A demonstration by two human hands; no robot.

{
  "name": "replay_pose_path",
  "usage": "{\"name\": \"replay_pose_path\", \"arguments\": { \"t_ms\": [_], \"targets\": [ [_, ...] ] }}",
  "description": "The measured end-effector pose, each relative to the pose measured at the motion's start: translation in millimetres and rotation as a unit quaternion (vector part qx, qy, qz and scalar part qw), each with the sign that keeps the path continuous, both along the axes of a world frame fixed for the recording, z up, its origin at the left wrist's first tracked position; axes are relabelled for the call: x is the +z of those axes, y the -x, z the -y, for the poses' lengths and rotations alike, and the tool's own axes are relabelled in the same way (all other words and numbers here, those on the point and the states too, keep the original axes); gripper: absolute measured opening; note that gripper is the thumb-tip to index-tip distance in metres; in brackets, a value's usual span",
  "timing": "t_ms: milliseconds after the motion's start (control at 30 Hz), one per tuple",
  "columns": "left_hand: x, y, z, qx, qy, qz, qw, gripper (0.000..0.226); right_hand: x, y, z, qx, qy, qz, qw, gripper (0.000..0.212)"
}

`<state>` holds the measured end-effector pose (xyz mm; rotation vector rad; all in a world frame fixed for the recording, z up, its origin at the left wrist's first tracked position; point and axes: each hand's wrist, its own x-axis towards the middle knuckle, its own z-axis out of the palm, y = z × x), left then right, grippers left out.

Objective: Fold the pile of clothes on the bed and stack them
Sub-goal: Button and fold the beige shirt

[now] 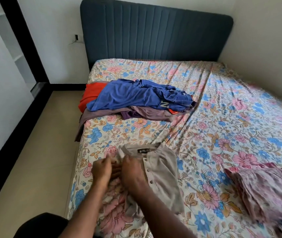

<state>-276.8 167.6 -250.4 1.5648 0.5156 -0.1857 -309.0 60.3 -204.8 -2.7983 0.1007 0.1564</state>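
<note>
The beige shirt (160, 170) is being grasped at its left edge by both hands, left hand (102, 170) and right hand (133, 174); most cloth is lying at 3 o'clock from them.

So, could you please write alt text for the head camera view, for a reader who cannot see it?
The left hand and right hand work the collar edge of a beige buttoned shirt laid on a floral bed sheet. Farther up lies an unfolded pile topped by a blue shirt; a folded pink patterned garment sits at right.
</note>
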Motion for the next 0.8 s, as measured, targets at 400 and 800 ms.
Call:
{"name": "replay_pose_path", "arguments": {
  "t_ms": [400, 800],
  "targets": [
    [16, -4, 14, -0.167, -0.214, 0.016, 0.962, 0.06, 3, 31, 114, -0.226, -0.176, 0.162, 0.944, 0.015],
    [3, 20, 24, -0.099, -0.168, 0.065, 0.979, 0.044, -13, 32, 158, -0.331, -0.35, -0.055, 0.875, 0.051]
  ]
}}
